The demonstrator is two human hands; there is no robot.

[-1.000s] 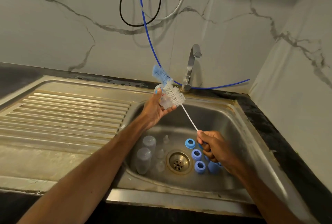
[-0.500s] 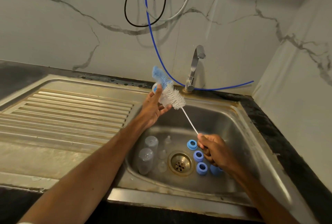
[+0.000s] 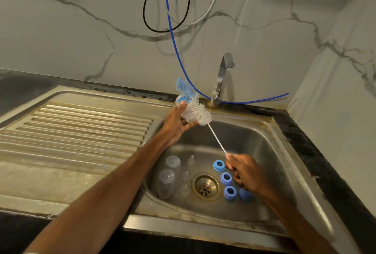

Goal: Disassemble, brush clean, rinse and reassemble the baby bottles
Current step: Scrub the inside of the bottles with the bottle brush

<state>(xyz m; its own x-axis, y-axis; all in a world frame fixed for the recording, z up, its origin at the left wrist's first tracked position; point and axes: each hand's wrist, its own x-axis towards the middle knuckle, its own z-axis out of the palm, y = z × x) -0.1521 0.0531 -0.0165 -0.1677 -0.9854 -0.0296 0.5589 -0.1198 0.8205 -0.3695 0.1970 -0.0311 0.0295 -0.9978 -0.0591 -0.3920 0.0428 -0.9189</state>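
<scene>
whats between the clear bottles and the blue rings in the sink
In the head view, small clear teats and the drain lie between the bottles and rings.

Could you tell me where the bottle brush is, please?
Head view, centre: the bottle brush slants over the sink, from the right hand up to the left hand.

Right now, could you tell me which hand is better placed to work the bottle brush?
The right hand: it grips the bottle brush by its wire handle, while the left hand holds the clear baby bottle at the bristles.
</scene>
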